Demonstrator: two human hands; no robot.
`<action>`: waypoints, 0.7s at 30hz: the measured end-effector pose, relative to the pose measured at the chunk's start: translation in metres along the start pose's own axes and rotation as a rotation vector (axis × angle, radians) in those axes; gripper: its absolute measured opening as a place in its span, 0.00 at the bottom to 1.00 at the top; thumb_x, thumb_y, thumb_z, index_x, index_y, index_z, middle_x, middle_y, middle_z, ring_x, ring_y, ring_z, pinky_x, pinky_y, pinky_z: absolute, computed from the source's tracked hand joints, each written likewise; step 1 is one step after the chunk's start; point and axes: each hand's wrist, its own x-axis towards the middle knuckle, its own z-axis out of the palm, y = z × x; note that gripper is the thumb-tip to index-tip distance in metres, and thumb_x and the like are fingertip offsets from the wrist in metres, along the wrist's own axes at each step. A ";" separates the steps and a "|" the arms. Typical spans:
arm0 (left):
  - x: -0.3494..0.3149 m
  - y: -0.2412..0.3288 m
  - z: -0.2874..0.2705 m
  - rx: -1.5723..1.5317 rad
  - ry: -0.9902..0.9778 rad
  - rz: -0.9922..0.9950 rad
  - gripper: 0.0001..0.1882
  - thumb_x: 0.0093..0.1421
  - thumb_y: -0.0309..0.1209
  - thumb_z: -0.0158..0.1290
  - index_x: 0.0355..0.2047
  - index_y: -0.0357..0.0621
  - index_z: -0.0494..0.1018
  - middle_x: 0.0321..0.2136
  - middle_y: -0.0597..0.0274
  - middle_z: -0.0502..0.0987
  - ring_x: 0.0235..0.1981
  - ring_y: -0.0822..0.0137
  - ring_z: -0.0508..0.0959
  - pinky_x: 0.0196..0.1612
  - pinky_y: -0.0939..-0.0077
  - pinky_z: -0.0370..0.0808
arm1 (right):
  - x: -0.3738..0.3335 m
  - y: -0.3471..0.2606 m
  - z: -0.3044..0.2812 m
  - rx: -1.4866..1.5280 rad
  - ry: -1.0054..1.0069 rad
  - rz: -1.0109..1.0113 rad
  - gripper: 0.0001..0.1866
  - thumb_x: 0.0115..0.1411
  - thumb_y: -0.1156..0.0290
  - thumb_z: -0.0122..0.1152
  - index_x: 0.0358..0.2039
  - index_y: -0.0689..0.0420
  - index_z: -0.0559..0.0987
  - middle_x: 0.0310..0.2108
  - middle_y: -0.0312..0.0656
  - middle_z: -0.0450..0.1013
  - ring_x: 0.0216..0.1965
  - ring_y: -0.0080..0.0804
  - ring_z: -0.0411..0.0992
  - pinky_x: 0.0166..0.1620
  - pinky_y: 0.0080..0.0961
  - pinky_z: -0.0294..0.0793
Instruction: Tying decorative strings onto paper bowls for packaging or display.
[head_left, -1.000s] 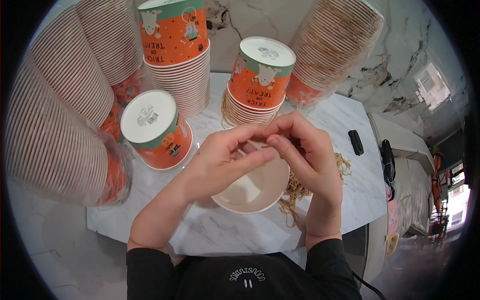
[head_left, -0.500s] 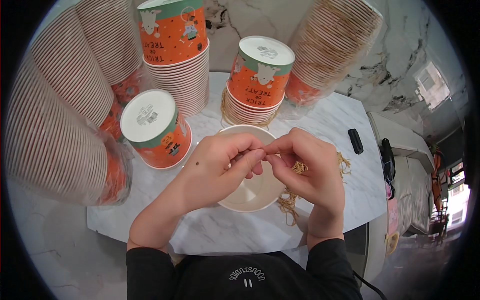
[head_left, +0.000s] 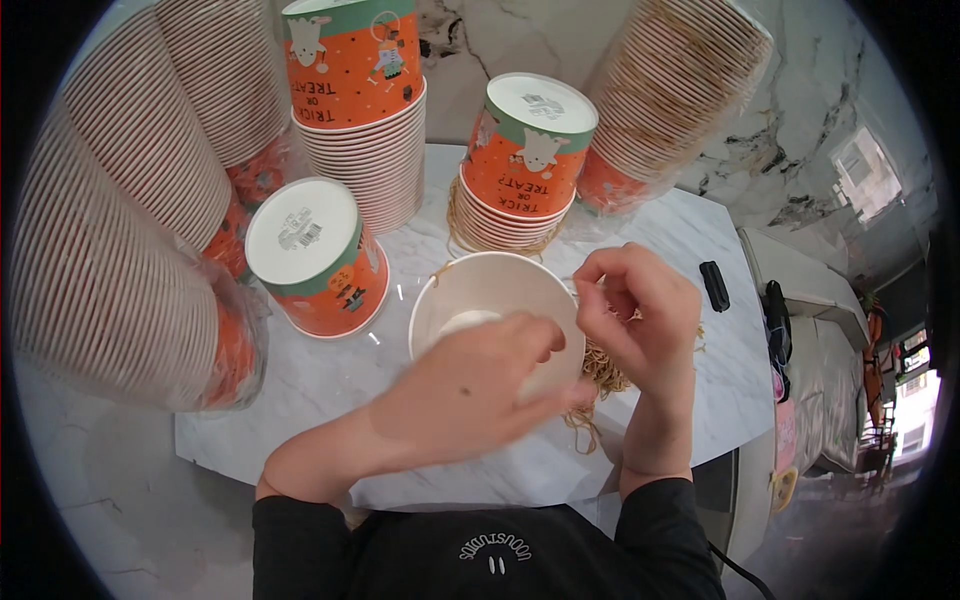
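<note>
A white-walled paper bucket (head_left: 450,290) stands mouth up in front of me, with a bit of gold cord (head_left: 441,271) at its left rim. My left hand (head_left: 480,385), blurred by motion, lies across the bucket's near side. Its thumb is spread away from the fingers, and I see nothing held. At the right rim, the thumb and forefinger of my right hand (head_left: 645,315) are pinched together; what they hold is too small to make out. Below that hand lies a tangled pile of gold cords (head_left: 602,372), partly hidden by it.
An upturned orange bucket (head_left: 318,262) stands left of the open one. Behind are nested bucket stacks (head_left: 360,155) (head_left: 530,160), the second ringed by cord. Wrapped stacks (head_left: 110,250) crowd the left; another wrapped stack (head_left: 680,90) leans back right. A small black object (head_left: 714,287) lies right.
My hands, fingertips together above the bucket before, have parted. The left dropped nearer me and its thumb opened out; the right shifted slightly right to the rim. More of the bucket shows.
</note>
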 end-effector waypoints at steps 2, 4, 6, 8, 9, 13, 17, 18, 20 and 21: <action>-0.006 -0.005 0.017 0.108 -0.135 0.016 0.25 0.65 0.41 0.60 0.53 0.34 0.70 0.45 0.44 0.78 0.42 0.45 0.81 0.47 0.54 0.77 | 0.001 0.005 0.001 0.016 0.008 0.012 0.10 0.51 0.82 0.67 0.34 0.58 0.79 0.26 0.37 0.73 0.21 0.27 0.69 0.25 0.23 0.69; -0.007 -0.013 0.020 0.092 -0.228 -0.024 0.30 0.63 0.39 0.61 0.59 0.32 0.67 0.47 0.42 0.77 0.43 0.41 0.81 0.48 0.50 0.76 | 0.003 0.006 0.002 0.038 0.012 0.018 0.09 0.51 0.82 0.67 0.34 0.58 0.79 0.25 0.37 0.73 0.21 0.27 0.70 0.25 0.23 0.69; 0.001 -0.013 0.016 0.129 -0.137 0.016 0.22 0.58 0.27 0.58 0.50 0.29 0.67 0.39 0.41 0.77 0.41 0.41 0.80 0.45 0.51 0.78 | 0.002 0.003 -0.004 0.063 -0.060 -0.029 0.10 0.50 0.82 0.67 0.34 0.58 0.79 0.25 0.38 0.73 0.22 0.28 0.71 0.26 0.23 0.71; 0.004 -0.015 0.000 0.032 0.053 -0.024 0.23 0.55 0.21 0.55 0.52 0.30 0.69 0.38 0.41 0.78 0.39 0.39 0.80 0.44 0.52 0.78 | 0.001 0.002 -0.005 0.062 -0.098 -0.077 0.10 0.50 0.82 0.67 0.34 0.58 0.79 0.25 0.39 0.73 0.22 0.30 0.72 0.27 0.24 0.72; 0.006 -0.020 -0.008 -0.024 0.172 0.019 0.25 0.54 0.22 0.56 0.55 0.32 0.71 0.40 0.45 0.81 0.38 0.45 0.82 0.42 0.58 0.80 | 0.001 0.002 -0.004 0.061 -0.138 -0.120 0.10 0.50 0.82 0.67 0.34 0.58 0.78 0.25 0.39 0.73 0.23 0.31 0.73 0.27 0.24 0.73; 0.009 -0.024 -0.031 -0.328 0.158 -0.142 0.30 0.53 0.17 0.54 0.60 0.33 0.71 0.46 0.58 0.83 0.42 0.73 0.83 0.47 0.73 0.81 | 0.000 -0.003 0.012 0.050 -0.112 -0.141 0.11 0.50 0.81 0.69 0.33 0.58 0.77 0.25 0.40 0.73 0.24 0.33 0.75 0.27 0.26 0.74; 0.007 -0.023 -0.031 -0.390 0.174 -0.117 0.30 0.53 0.17 0.54 0.59 0.33 0.72 0.47 0.58 0.82 0.44 0.74 0.82 0.46 0.77 0.80 | 0.001 -0.003 0.021 0.009 -0.049 -0.165 0.12 0.51 0.82 0.70 0.34 0.59 0.77 0.29 0.39 0.75 0.24 0.33 0.77 0.27 0.26 0.77; 0.008 -0.022 -0.030 -0.395 0.167 -0.106 0.29 0.53 0.17 0.55 0.59 0.33 0.72 0.48 0.59 0.82 0.43 0.75 0.81 0.43 0.80 0.80 | 0.001 -0.003 0.021 0.010 -0.050 -0.165 0.12 0.51 0.82 0.70 0.34 0.59 0.77 0.29 0.39 0.75 0.24 0.33 0.77 0.27 0.26 0.77; 0.008 -0.009 -0.036 -0.414 0.152 -0.156 0.29 0.53 0.17 0.55 0.58 0.33 0.72 0.48 0.59 0.81 0.42 0.76 0.81 0.41 0.81 0.79 | 0.000 0.000 0.020 -0.020 -0.045 -0.153 0.11 0.52 0.83 0.69 0.34 0.59 0.77 0.30 0.39 0.75 0.24 0.33 0.78 0.27 0.27 0.77; 0.009 -0.005 -0.038 -0.433 0.135 -0.206 0.28 0.53 0.17 0.55 0.58 0.33 0.72 0.48 0.60 0.81 0.41 0.77 0.80 0.39 0.83 0.79 | 0.000 0.001 0.021 -0.023 -0.046 -0.151 0.11 0.52 0.83 0.69 0.34 0.59 0.77 0.30 0.39 0.75 0.24 0.33 0.78 0.27 0.27 0.77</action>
